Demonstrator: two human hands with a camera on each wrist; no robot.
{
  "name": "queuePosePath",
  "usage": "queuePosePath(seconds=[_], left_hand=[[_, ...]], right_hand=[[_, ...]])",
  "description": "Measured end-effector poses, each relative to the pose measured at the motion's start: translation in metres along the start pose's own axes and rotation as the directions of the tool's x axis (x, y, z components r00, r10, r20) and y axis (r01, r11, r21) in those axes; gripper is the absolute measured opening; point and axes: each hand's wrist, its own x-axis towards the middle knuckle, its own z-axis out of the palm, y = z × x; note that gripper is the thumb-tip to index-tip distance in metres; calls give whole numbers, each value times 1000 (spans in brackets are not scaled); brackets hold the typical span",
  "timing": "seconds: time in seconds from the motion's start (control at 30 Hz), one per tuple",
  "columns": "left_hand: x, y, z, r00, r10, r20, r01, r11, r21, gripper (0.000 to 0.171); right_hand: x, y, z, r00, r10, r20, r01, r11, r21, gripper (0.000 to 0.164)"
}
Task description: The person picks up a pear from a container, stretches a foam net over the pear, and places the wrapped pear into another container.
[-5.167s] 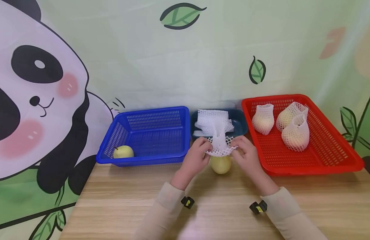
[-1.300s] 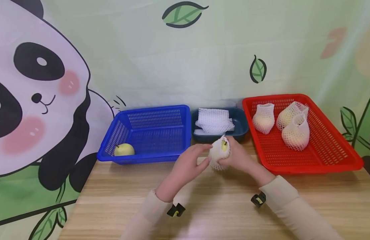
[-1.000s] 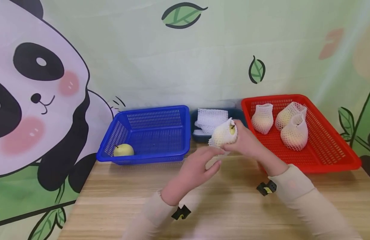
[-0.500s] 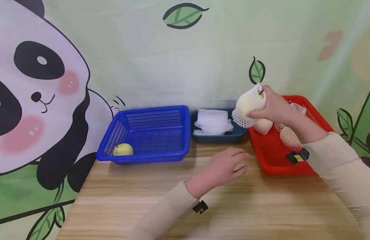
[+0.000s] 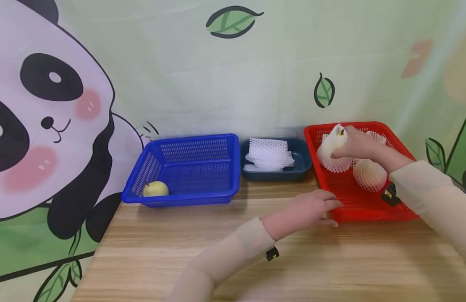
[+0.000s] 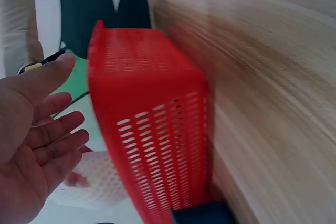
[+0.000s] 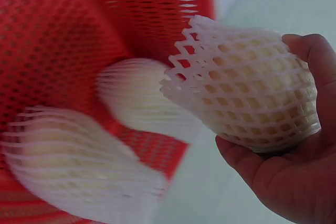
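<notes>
My right hand (image 5: 359,142) grips a pear in a white foam net (image 5: 333,153), its stem showing at the top, over the back left of the red basket (image 5: 359,217). In the right wrist view the thumb and fingers curl round the netted pear (image 7: 252,87), and the net's loose end points away from the palm. Another netted pear (image 5: 370,175) lies in the basket; those behind are partly hidden by my right hand and its load. My left hand (image 5: 306,209) hovers beside the basket's front left corner, fingers loosely extended and holding nothing, as the left wrist view also shows.
A blue basket (image 5: 180,198) at the left holds one bare pear (image 5: 155,188). Between the baskets stands a small dark teal tray (image 5: 276,176) with a stack of white foam nets (image 5: 270,153). Behind the wooden table (image 5: 218,247) hangs a panda-printed cloth (image 5: 172,84).
The net, earlier held stretched above the pear, now covers it. My right hand has carried the netted pear rightward to the red basket. My left hand has let go and moved right.
</notes>
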Motion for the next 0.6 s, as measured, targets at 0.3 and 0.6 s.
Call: queuePosePath(seconds=[0.3, 0.6], left_hand=[[12, -1, 10, 1000, -8, 24, 8, 1000, 0, 43], [17, 2, 15, 999, -33, -3, 33, 998, 55, 32]], right_hand=[[17, 29, 28, 994, -42, 103, 42, 999, 3, 78], [28, 43, 37, 982, -13, 187, 12, 1000, 4, 84]])
